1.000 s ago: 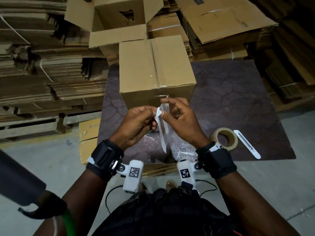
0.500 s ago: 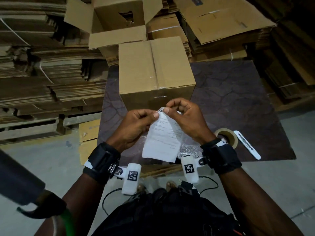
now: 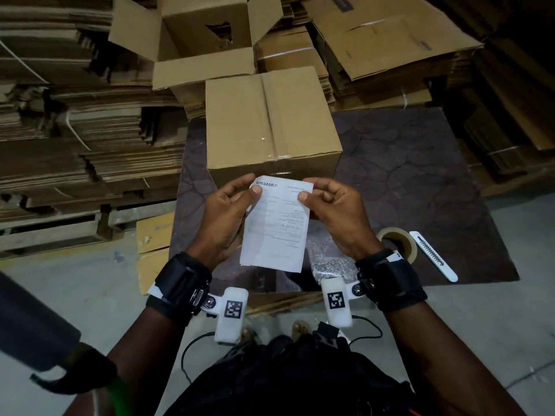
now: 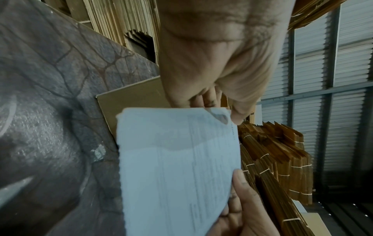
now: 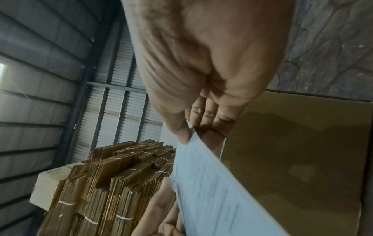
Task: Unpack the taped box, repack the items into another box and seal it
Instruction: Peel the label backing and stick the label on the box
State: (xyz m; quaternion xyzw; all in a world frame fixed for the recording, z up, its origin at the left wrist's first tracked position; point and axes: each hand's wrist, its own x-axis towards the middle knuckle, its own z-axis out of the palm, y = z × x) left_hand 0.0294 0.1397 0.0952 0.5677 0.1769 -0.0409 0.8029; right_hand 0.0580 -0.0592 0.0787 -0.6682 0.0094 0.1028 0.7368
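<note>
— What are the two hands holding?
— Left hand (image 3: 225, 216) and right hand (image 3: 336, 216) are each pinching one paper slip (image 3: 275, 223).
— Boxes?
— One taped box (image 3: 271, 127) is sitting just beyond on the counter (image 3: 420, 187); one open box (image 3: 204, 40) farther back.

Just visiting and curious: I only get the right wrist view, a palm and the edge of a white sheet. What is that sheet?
Observer: The head view shows a printed paper headed "amazon.in", pinched at its top corners by the left hand and the right hand.
Visitor: Any tools nearby?
Observer: Yes, a tape roll and a white cutter lie on the mat beside the right wrist.
Visitor: Is the brown box behind the sheet open?
Observer: No, the closed box has clear tape along its top seam.
</note>
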